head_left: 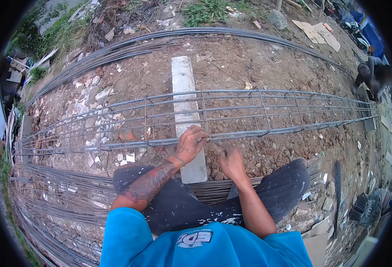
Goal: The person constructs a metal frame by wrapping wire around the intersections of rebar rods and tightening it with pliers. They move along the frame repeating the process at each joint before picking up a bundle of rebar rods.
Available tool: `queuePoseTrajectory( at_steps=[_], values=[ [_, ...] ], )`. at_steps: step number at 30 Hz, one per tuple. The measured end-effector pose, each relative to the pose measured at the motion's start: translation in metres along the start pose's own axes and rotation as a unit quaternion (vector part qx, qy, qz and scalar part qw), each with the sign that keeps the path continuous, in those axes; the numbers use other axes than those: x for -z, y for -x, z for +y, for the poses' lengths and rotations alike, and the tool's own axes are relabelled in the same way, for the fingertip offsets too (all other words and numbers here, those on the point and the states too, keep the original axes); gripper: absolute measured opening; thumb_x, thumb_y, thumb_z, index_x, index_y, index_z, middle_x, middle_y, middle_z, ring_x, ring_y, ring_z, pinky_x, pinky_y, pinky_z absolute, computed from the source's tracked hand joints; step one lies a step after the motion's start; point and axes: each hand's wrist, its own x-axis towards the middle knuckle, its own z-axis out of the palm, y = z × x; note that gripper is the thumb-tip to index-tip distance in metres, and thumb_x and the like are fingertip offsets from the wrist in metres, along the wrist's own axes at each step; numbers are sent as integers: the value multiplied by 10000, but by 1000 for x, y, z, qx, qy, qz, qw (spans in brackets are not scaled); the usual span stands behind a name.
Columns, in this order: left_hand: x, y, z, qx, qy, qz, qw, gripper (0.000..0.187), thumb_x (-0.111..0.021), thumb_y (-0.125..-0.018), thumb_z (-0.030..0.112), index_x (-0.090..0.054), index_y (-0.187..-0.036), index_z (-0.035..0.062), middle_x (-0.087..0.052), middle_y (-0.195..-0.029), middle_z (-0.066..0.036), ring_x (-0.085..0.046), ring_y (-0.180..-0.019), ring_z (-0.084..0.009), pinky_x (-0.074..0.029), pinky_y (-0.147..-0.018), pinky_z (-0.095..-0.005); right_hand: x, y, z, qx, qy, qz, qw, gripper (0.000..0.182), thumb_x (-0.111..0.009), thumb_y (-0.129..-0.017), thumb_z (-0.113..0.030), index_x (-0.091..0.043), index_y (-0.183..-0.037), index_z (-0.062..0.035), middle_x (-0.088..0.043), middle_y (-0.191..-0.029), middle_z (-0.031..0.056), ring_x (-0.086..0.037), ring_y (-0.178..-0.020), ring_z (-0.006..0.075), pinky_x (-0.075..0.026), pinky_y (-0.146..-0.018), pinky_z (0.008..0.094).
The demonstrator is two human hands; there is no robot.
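A long rebar cage (258, 116), made of steel bars with square stirrups, stretches across in front of me. A pale concrete beam (185, 80) lies crosswise beneath its middle. My left hand (191, 143) is closed over the cage's near bar, thumb and fingers pinched beside a stirrup (205, 111). Just to the right and nearer to me, my right hand (231, 162) is closed, its fingers curled toward that same joint. Whatever thin thing its fingers may hold is too small to make out.
Bundles of loose steel bars (62, 178) lie at the near left, and another bundle (214, 30) curves along the far side. Another person (374, 75) crouches by the cage's right end. Cardboard (316, 34), a dark bundle of wires (366, 209) and rubble lie on the soil.
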Motion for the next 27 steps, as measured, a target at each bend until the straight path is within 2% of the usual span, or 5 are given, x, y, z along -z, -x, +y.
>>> queuePoseTrajectory(
  at_steps=[8, 17, 21, 26, 27],
  values=[
    [-2, 6, 14, -17, -41, 13, 999, 152, -710, -691, 51, -637, -817, 8, -606, -839, -113, -577, -842, -297, -481, -731, -382, 34, -38, -60, -150, -203, -128, 959, 259, -505, -858, -160, -613, -896, 73, -579, -642, 81, -576, -598, 119, -453, -480, 269],
    [2, -14, 4, 170, -44, -51, 983, 134, -641, -764, 148, -627, -748, 16, -633, -724, -165, -612, -704, -367, -476, -642, -436, 2, -99, -82, 45, 82, -209, 973, 400, -519, -885, -305, -600, -868, 87, -602, -818, 325, -591, -790, 484, -442, -748, 493],
    [15, -20, 12, 153, -10, -71, 986, 171, -590, -833, 129, -680, -825, -16, -652, -779, -200, -634, -711, -356, -485, -638, -410, 9, -78, -62, 22, 3, 48, 999, 398, -537, -885, -307, -616, -786, 71, -609, -758, 303, -600, -773, 455, -451, -721, 483],
    [14, -11, 3, 132, 49, -63, 988, 202, -584, -857, 152, -690, -856, -21, -669, -830, -182, -643, -742, -343, -500, -668, -383, -18, -36, -24, -61, 99, -24, 993, 352, -550, -892, -266, -625, -815, 69, -622, -693, 235, -607, -618, 361, -474, -581, 429],
    [14, -10, 0, 134, 48, -59, 988, 212, -584, -858, 156, -688, -850, -29, -673, -845, -178, -648, -755, -334, -506, -680, -371, -20, -33, -34, -167, -49, -22, 984, 343, -544, -899, -259, -630, -819, 63, -628, -682, 191, -593, -569, 288, -464, -520, 381]
  ],
)
